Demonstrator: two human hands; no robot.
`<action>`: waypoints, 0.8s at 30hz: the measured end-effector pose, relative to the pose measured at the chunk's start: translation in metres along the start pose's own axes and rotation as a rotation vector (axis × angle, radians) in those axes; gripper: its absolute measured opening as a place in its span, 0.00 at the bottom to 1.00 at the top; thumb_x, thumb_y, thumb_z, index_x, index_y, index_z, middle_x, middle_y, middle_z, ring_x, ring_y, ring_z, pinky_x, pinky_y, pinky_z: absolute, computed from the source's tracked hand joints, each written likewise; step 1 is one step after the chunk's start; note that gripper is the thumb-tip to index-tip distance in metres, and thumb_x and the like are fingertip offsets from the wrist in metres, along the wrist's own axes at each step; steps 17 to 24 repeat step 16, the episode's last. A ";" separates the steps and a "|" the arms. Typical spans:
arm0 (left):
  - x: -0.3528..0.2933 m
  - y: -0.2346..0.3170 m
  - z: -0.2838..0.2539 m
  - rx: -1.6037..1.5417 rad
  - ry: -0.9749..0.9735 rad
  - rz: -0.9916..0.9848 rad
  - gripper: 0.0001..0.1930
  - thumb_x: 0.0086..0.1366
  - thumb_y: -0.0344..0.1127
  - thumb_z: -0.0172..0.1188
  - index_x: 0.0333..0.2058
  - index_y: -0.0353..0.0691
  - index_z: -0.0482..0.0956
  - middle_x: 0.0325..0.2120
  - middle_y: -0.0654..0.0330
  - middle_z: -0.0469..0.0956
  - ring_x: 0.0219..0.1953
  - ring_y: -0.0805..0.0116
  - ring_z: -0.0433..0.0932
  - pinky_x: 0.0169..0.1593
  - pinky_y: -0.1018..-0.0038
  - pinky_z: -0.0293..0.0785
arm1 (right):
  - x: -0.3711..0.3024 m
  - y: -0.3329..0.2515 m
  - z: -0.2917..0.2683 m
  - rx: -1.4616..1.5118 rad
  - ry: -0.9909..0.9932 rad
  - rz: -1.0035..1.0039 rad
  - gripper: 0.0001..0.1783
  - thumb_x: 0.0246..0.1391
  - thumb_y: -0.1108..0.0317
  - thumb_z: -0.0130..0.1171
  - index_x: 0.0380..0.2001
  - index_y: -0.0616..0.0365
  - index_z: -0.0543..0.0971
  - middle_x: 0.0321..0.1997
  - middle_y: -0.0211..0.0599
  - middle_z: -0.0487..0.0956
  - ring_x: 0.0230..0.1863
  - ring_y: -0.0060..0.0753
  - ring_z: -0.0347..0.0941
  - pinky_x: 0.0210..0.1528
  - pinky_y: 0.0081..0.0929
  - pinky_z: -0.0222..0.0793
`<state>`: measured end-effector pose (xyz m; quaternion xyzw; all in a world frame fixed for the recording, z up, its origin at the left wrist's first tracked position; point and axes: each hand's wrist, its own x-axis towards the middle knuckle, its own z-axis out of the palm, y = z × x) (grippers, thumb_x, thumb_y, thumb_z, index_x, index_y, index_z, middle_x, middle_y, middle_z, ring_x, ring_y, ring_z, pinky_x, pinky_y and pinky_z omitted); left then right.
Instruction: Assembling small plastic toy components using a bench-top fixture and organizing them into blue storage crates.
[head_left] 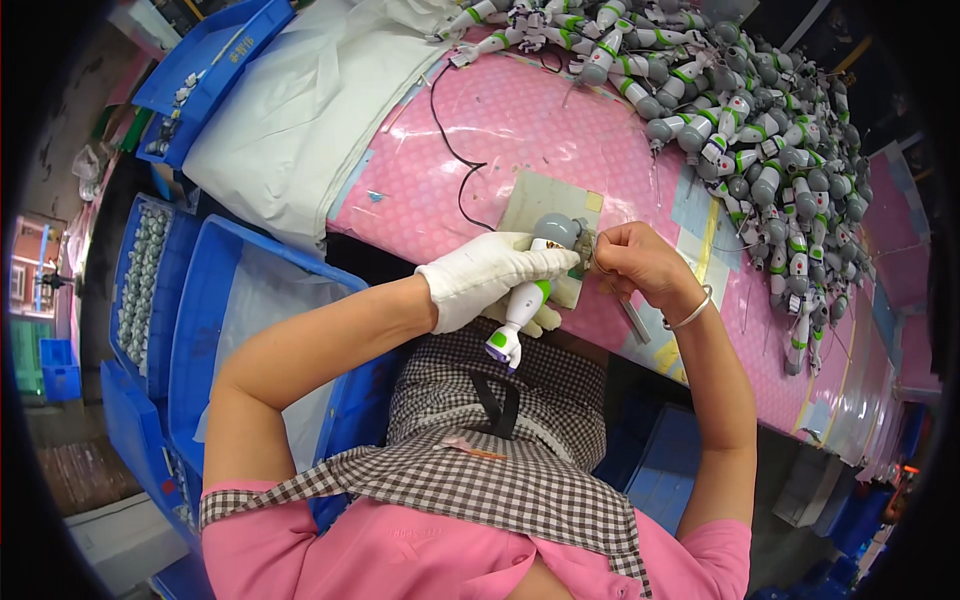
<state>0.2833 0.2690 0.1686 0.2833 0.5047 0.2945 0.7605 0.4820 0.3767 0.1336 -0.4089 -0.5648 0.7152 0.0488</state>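
Note:
My left hand (470, 275), in a white glove, is closed around a toy arm (522, 306). The arm is white with green bands, a rounded grey shoulder end and a small white-and-purple hand pointing down toward my lap. My bare right hand (648, 262) is pinched just right of the grey end, beside a small metal piece (584, 248). What its fingertips grip is too small to make out. Under both hands lies a greyish square plate (530, 197) at the table's near edge. A flat metal strip (634, 322) rests below my right hand.
A big heap of similar toy arms (770, 190) covers the table's far right. A black cord (440, 125) crosses the pink tabletop (530, 110). White sheeting (300, 120) drapes the left side. Blue bins (190, 330) stand at my left, one holding several small grey parts (145, 270).

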 end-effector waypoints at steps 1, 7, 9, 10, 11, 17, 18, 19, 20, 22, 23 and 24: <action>0.000 -0.001 -0.002 0.000 0.000 0.004 0.22 0.63 0.48 0.55 0.48 0.38 0.68 0.38 0.55 0.77 0.29 0.67 0.80 0.35 0.71 0.80 | 0.000 0.000 0.002 -0.003 0.000 -0.002 0.09 0.43 0.69 0.54 0.15 0.59 0.71 0.13 0.27 0.67 0.09 0.17 0.58 0.13 0.18 0.55; 0.006 -0.010 -0.014 -0.189 -0.156 0.035 0.23 0.65 0.52 0.51 0.47 0.37 0.68 0.39 0.51 0.78 0.30 0.67 0.80 0.34 0.70 0.80 | -0.010 0.017 0.014 0.059 0.190 -0.128 0.10 0.46 0.72 0.53 0.14 0.55 0.68 0.12 0.25 0.66 0.11 0.14 0.57 0.13 0.15 0.53; 0.007 -0.009 -0.016 -0.218 -0.174 0.050 0.23 0.65 0.51 0.51 0.47 0.37 0.68 0.39 0.50 0.78 0.30 0.66 0.80 0.34 0.70 0.80 | -0.007 0.025 0.014 0.243 0.168 -0.078 0.09 0.47 0.72 0.53 0.16 0.54 0.69 0.13 0.23 0.64 0.11 0.13 0.55 0.13 0.15 0.52; 0.007 -0.009 -0.018 -0.244 -0.190 0.056 0.23 0.65 0.51 0.51 0.47 0.37 0.68 0.39 0.49 0.78 0.30 0.66 0.80 0.34 0.69 0.80 | -0.006 0.028 0.015 0.436 0.145 -0.027 0.08 0.48 0.72 0.53 0.18 0.54 0.69 0.14 0.21 0.63 0.12 0.11 0.52 0.12 0.14 0.50; 0.008 -0.011 -0.020 -0.244 -0.197 0.058 0.23 0.65 0.51 0.51 0.47 0.37 0.68 0.39 0.49 0.78 0.30 0.66 0.80 0.34 0.69 0.80 | -0.006 0.030 0.017 0.433 0.151 -0.027 0.08 0.48 0.72 0.53 0.18 0.54 0.69 0.14 0.21 0.63 0.12 0.11 0.52 0.12 0.14 0.50; 0.009 -0.013 -0.027 -0.334 -0.270 -0.003 0.24 0.66 0.52 0.50 0.50 0.37 0.67 0.38 0.50 0.78 0.29 0.64 0.80 0.35 0.70 0.80 | -0.009 0.044 0.023 0.682 0.163 0.019 0.06 0.49 0.69 0.55 0.21 0.58 0.72 0.16 0.21 0.64 0.12 0.13 0.54 0.14 0.15 0.53; 0.009 -0.013 -0.027 -0.334 -0.270 -0.003 0.24 0.66 0.52 0.50 0.50 0.37 0.67 0.38 0.50 0.78 0.29 0.64 0.80 0.35 0.70 0.80 | -0.009 0.044 0.023 0.682 0.163 0.019 0.06 0.49 0.69 0.55 0.21 0.58 0.72 0.16 0.21 0.64 0.12 0.13 0.54 0.14 0.15 0.53; 0.009 -0.013 -0.027 -0.334 -0.270 -0.003 0.24 0.66 0.52 0.50 0.50 0.37 0.67 0.38 0.50 0.78 0.29 0.64 0.80 0.35 0.70 0.80 | -0.009 0.044 0.023 0.682 0.163 0.019 0.06 0.49 0.69 0.55 0.21 0.58 0.72 0.16 0.21 0.64 0.12 0.13 0.54 0.14 0.15 0.53; 0.009 -0.013 -0.027 -0.334 -0.270 -0.003 0.24 0.66 0.52 0.50 0.50 0.37 0.67 0.38 0.50 0.78 0.29 0.64 0.80 0.35 0.70 0.80 | -0.009 0.044 0.023 0.682 0.163 0.019 0.06 0.49 0.69 0.55 0.21 0.58 0.72 0.16 0.21 0.64 0.12 0.13 0.54 0.14 0.15 0.53; 0.009 -0.013 -0.027 -0.334 -0.270 -0.003 0.24 0.66 0.52 0.50 0.50 0.37 0.67 0.38 0.50 0.78 0.29 0.64 0.80 0.35 0.70 0.80 | -0.009 0.044 0.023 0.682 0.163 0.019 0.06 0.49 0.69 0.55 0.21 0.58 0.72 0.16 0.21 0.64 0.12 0.13 0.54 0.14 0.15 0.53; 0.009 -0.013 -0.027 -0.334 -0.270 -0.003 0.24 0.66 0.52 0.50 0.50 0.37 0.67 0.38 0.50 0.78 0.29 0.64 0.80 0.35 0.70 0.80 | -0.009 0.044 0.023 0.682 0.163 0.019 0.06 0.49 0.69 0.55 0.21 0.58 0.72 0.16 0.21 0.64 0.12 0.13 0.54 0.14 0.15 0.53; 0.009 -0.013 -0.027 -0.334 -0.270 -0.003 0.24 0.66 0.52 0.50 0.50 0.37 0.67 0.38 0.50 0.78 0.29 0.64 0.80 0.35 0.70 0.80 | -0.009 0.044 0.023 0.682 0.163 0.019 0.06 0.49 0.69 0.55 0.21 0.58 0.72 0.16 0.21 0.64 0.12 0.13 0.54 0.14 0.15 0.53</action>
